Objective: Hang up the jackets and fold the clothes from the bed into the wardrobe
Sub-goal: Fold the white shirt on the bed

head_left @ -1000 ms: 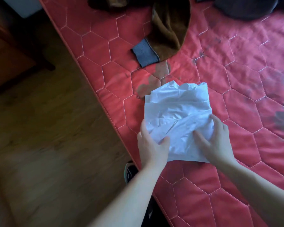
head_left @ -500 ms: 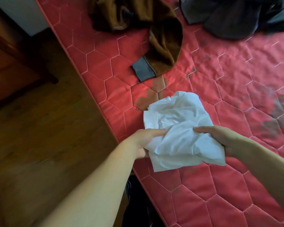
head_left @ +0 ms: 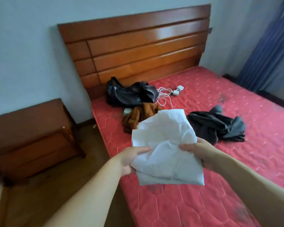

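Note:
A folded white garment is held up above the red quilted bed. My left hand grips its left edge and my right hand grips its right edge, thumbs on top. Behind it on the mattress lie a brown garment, a dark grey garment to the right, and a black leather jacket near the headboard. No wardrobe is in view.
A wooden headboard stands against the pale wall. White chargers with cables lie by the black jacket. A wooden nightstand sits left of the bed on the wood floor. Blue curtains hang at the right.
Both hands have lifted the folded white garment off the mattress. The view has tilted up, and the headboard, nightstand and other clothes have come into sight.

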`<action>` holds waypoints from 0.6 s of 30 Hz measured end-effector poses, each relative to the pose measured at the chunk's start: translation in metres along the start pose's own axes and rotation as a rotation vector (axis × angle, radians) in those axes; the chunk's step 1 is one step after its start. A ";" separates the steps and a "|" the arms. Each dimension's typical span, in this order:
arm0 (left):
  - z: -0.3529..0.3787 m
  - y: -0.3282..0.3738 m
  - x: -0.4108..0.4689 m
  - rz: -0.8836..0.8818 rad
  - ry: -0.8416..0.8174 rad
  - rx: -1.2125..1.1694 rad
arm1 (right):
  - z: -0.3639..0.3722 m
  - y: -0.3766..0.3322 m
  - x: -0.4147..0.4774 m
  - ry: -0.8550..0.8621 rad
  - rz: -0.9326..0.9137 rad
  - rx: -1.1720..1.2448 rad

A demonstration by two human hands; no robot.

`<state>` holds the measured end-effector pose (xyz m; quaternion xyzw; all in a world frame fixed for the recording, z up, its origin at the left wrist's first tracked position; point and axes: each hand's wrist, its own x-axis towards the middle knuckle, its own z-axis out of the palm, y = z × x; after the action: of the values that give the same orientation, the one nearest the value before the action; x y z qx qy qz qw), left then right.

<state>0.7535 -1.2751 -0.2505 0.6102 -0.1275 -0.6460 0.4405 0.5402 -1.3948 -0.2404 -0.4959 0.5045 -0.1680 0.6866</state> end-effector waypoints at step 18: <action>-0.204 0.123 -0.338 0.580 0.469 -0.115 | 0.317 -0.231 -0.148 -0.477 -0.330 -0.182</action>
<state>0.9430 -1.0254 0.0190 0.6545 -0.1542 -0.3432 0.6558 0.8104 -1.2285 0.0340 -0.6560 0.2547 -0.1104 0.7018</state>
